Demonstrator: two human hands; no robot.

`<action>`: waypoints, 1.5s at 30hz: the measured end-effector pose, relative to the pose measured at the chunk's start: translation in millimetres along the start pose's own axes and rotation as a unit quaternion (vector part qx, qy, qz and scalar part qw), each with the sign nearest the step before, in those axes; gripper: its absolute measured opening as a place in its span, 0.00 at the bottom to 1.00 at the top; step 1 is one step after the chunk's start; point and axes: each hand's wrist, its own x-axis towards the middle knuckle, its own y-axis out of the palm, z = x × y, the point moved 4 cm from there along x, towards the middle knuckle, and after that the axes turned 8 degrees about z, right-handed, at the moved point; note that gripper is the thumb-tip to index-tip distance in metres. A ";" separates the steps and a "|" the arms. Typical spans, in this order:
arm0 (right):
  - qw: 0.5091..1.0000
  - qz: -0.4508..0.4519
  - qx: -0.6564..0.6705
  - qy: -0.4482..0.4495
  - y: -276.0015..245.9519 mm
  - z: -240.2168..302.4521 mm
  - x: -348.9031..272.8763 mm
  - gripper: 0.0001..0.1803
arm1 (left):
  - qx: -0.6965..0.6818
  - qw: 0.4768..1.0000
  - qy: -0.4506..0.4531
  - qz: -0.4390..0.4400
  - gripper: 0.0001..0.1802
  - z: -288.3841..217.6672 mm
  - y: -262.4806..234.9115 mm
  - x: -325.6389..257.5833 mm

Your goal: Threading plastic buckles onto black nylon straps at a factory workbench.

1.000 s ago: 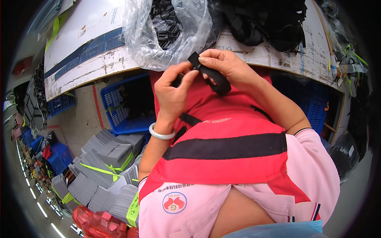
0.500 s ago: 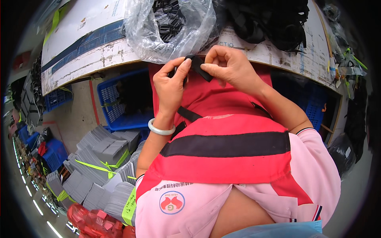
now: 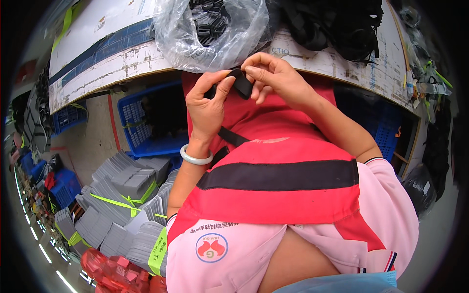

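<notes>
My left hand (image 3: 207, 100) pinches a short piece of black webbing strap (image 3: 243, 85) between thumb and forefinger. The strap folds over at the top, and its flat end hangs down to the right. More black material shows inside the curled left fingers, its shape mostly hidden. At the strap's upper right edge, the thumb and forefinger of my right hand (image 3: 281, 83) close together, while its other fingers bend loosely below. Just beyond both hands, a clear plastic bag (image 3: 168, 41) lies opened on the table, with black plastic buckles (image 3: 210, 22) inside.
A heap of black straps (image 3: 332, 24) covers part of the worn white tabletop (image 3: 122, 61). Below stand a blue crate (image 3: 139, 139) at left and another blue crate (image 3: 388, 132) at right. Grey sheet stacks (image 3: 105, 224) tied with lime bands and a red plastic bag (image 3: 110, 271) are on the left.
My right thumb and forefinger have moved up from the strap's hanging end to its upper edge, and the lower right fingers have loosened. The left hand keeps its pinch, almost unmoved.
</notes>
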 end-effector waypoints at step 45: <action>0.967 0.189 -0.169 -0.015 19.9 -14.7 23.1 0.09 | -0.326 0.881 -0.288 0.188 0.25 40.5 -10.2 -30.0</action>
